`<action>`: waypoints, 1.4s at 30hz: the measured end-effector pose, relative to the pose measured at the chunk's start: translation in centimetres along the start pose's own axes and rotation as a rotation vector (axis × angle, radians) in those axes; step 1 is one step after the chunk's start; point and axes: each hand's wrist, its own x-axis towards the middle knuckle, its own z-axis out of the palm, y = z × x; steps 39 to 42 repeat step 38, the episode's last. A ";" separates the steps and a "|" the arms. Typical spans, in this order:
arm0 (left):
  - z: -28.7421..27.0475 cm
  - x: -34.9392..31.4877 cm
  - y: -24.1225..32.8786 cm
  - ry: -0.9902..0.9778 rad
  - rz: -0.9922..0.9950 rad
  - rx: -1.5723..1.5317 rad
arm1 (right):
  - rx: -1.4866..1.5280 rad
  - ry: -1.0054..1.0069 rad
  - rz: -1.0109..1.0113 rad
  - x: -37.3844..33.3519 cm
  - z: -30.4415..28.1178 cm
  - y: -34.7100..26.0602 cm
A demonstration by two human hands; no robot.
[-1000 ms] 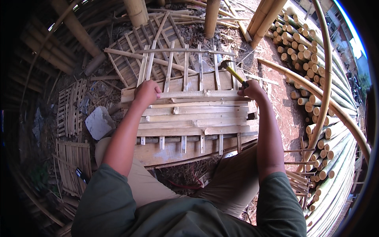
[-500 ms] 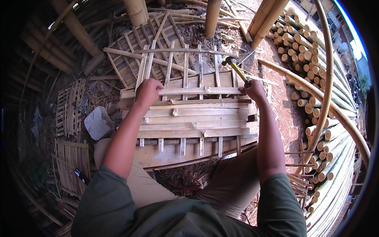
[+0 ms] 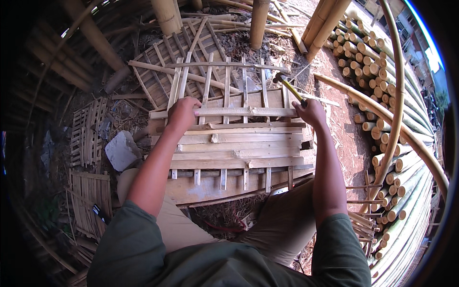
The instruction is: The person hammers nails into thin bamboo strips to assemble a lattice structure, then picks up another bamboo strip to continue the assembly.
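Observation:
A split-bamboo slat (image 3: 229, 112) lies crosswise over a row of thin bamboo strips (image 3: 245, 86). At the slat's left end my left hand (image 3: 183, 115) is closed on it, thumb on the near side. My right hand (image 3: 312, 113) grips a hammer (image 3: 290, 88) by its dark handle end. The hammer's yellow shaft slants up and left to a dark head beyond the slat. My right fingertips also reach the slat's right end. Nearer me, several parallel slats (image 3: 239, 144) are laid across the same strips, over a wooden board (image 3: 205, 186).
A slatted bamboo panel (image 3: 165, 55) lies beyond the work. Smaller slatted panels (image 3: 88, 131) and a pale stone block (image 3: 122, 151) are at the left. Cut bamboo poles (image 3: 382, 81) are stacked at the right, with a long pole (image 3: 354, 91) slanting before them. Bamboo posts (image 3: 258, 26) stand at the back.
The whole scene has shifted slightly right and down in the view. Both hands keep their places at the slat's ends, and the hammer stays in my right hand.

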 end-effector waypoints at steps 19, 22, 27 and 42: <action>-11.3 -7.9 2.7 -0.007 -0.012 -0.185 | -0.311 0.035 -0.679 -7.8 6.5 -11.1; -16.5 -12.4 3.0 -0.015 -0.006 -0.187 | -0.539 0.153 -0.627 -10.3 5.8 -13.0; -17.7 -22.9 -4.5 0.265 -0.221 -0.477 | -0.083 0.058 -0.910 -18.1 5.0 -25.2; -8.1 -41.8 -25.1 0.587 -0.935 -0.253 | 0.162 -0.306 -1.452 -35.0 21.0 -45.6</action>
